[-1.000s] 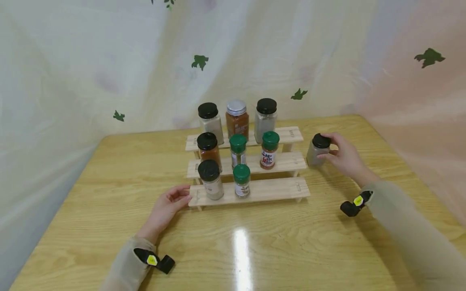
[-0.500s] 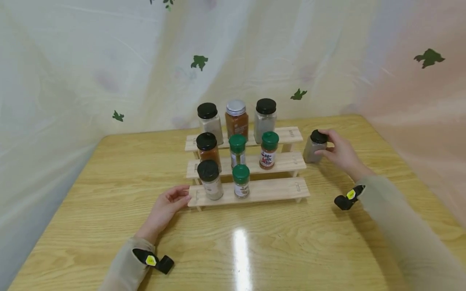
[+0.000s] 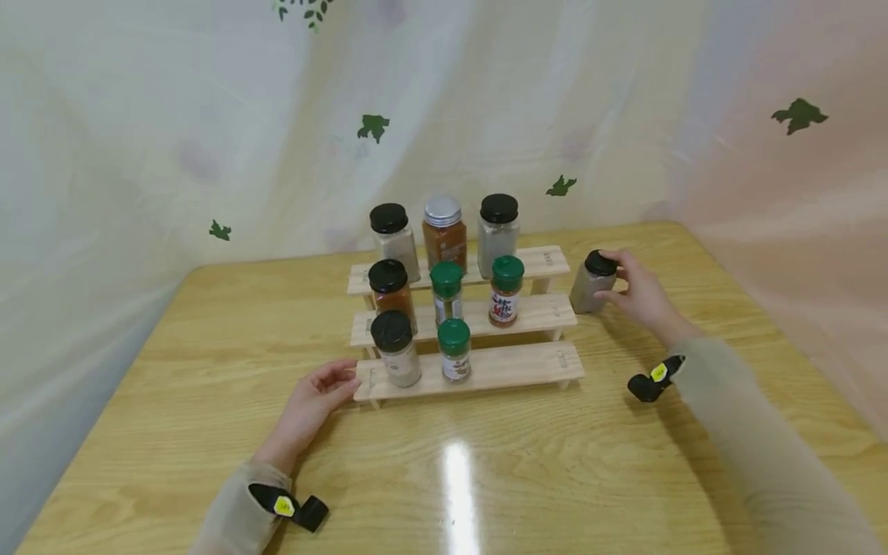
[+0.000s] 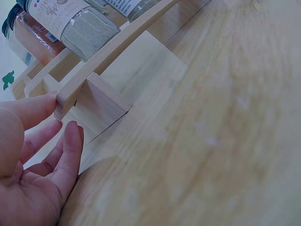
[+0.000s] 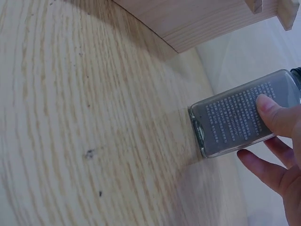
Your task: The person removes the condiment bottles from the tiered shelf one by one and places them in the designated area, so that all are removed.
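Note:
A three-tier wooden spice rack (image 3: 513, 367) stands mid-table, bearing several spice jars. My left hand (image 3: 310, 406) is at the left end of its lowest shelf, where thumb and fingertips hold the end, seen close in the left wrist view. To the right of the rack, my right hand (image 3: 641, 297) grips a black-lidded glass spice jar (image 5: 235, 115) of grey powder by its upper part. That jar is close to the tabletop and nearly upright; whether its base touches the wood I cannot tell. On the lowest shelf stand a black-lidded jar (image 3: 402, 366) and a green-lidded jar (image 3: 455, 364).
The middle shelf holds an orange-brown spice jar (image 3: 394, 301) and two green-capped jars. Behind, on the top shelf, are a silver-lidded jar (image 3: 445, 243) and two black-lidded ones. A pale curtain (image 3: 277, 139) hangs behind the wooden table (image 3: 541, 470).
My right hand has shifted a little left with the spice jar, closer to the rack's right side. The left hand keeps its place at the shelf end. The head view has tilted slightly.

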The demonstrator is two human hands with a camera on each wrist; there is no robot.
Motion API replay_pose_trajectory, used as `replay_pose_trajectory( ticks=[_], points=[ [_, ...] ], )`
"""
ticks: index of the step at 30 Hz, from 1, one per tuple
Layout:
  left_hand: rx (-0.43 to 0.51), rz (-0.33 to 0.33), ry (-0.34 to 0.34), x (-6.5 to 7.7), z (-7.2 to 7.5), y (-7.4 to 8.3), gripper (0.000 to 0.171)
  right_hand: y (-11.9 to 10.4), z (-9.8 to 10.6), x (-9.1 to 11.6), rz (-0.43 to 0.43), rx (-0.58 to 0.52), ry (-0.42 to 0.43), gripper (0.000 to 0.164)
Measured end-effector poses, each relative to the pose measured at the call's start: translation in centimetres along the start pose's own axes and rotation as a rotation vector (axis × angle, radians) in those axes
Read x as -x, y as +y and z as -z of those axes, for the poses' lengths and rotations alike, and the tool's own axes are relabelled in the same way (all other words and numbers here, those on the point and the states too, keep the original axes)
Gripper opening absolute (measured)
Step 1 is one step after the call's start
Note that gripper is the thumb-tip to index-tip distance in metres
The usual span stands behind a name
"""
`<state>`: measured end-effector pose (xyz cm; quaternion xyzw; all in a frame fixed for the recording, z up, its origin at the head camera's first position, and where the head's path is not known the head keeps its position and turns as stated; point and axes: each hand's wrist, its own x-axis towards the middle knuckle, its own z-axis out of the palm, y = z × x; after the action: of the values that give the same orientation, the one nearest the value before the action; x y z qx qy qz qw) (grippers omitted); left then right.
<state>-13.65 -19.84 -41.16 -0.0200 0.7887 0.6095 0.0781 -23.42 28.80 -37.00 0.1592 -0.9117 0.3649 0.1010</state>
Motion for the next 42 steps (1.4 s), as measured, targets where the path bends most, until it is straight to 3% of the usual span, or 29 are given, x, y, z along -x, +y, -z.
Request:
replay_pose_trajectory(
  ticks=[15, 25, 30, 42],
  points=[
    [0.019, 0.014, 0.008, 0.2, -0.1, -0.1, 0.041, -0.8, 1.4, -0.3, -0.062, 0.013, -0.099, 0.062],
    [0.012, 0.012, 0.006, 0.2, -0.1, -0.1, 0.041, -1.5, 3.0, 0.3, -0.130, -0.046, -0.082, 0.065],
    [0.013, 0.008, 0.007, 0.2, 0.0, -0.2, 0.042, -2.2, 3.7, 0.8, -0.110, -0.074, -0.062, 0.064],
    [0.016, 0.008, 0.001, 0.3, 0.1, -0.1, 0.042, -4.5, 4.4, 2.3, 0.033, -0.029, -0.044, 0.056]
  ],
)
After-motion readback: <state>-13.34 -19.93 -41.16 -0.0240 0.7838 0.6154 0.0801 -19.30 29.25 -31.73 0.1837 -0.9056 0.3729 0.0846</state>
